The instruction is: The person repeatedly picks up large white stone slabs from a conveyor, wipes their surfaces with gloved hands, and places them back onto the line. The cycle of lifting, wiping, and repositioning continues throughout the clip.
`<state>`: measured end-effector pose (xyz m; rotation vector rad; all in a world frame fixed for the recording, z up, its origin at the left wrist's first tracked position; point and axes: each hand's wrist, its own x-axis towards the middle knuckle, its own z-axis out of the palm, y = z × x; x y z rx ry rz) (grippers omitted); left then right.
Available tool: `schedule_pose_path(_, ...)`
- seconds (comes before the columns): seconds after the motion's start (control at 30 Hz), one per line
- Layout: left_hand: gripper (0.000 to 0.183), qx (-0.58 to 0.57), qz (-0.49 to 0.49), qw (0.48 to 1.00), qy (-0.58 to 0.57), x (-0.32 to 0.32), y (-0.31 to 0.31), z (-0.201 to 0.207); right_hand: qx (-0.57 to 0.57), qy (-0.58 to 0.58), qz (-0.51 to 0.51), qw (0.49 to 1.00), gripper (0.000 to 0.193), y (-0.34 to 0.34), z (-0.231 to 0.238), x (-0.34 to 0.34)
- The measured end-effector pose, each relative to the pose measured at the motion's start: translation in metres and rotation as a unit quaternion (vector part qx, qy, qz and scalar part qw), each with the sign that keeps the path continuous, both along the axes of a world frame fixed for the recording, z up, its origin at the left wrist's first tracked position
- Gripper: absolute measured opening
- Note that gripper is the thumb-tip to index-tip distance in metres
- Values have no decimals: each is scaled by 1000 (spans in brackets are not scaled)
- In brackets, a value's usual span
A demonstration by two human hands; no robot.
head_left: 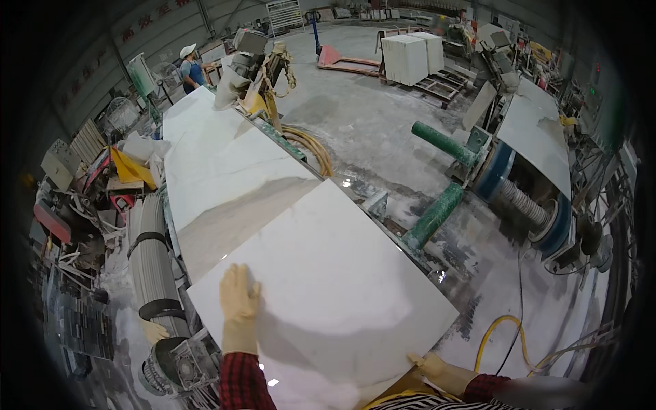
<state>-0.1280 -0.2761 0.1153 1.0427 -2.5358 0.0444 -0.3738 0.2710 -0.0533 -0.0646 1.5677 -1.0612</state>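
A large white stone slab (342, 253) lies in front of me, its edge up against a second slab with a grey-brown band (246, 212). My left hand (239, 301), in a cream rubber glove, rests flat on the left part of the nearer slab, fingers stretched out and close together. At the near right edge of that slab is my right hand (441, 372), gloved alike. Its fingertips are closed at the edge; the underside of this grip is hidden. Red checked sleeves cover both forearms.
Green rollers (434, 217) stick out on the right. Beyond the aisle stands another machine bearing a slab (540, 130). A bundle of grey strips (147, 253) is at left. Yellow hose (502, 324) lies on the floor. A person (191, 70) stands at the far left; white slabs (410, 58) are stacked behind.
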Motion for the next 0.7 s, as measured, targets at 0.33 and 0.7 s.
schedule_pose_path(0.33,64,134,110,982,-67,6,-154,-33,-15,3,-47,999,52,6,-6,24)
schedule_pose_path(0.7,83,104,106,987,-62,50,-168,-21,-132,374,302,867,77,0,-61,57)
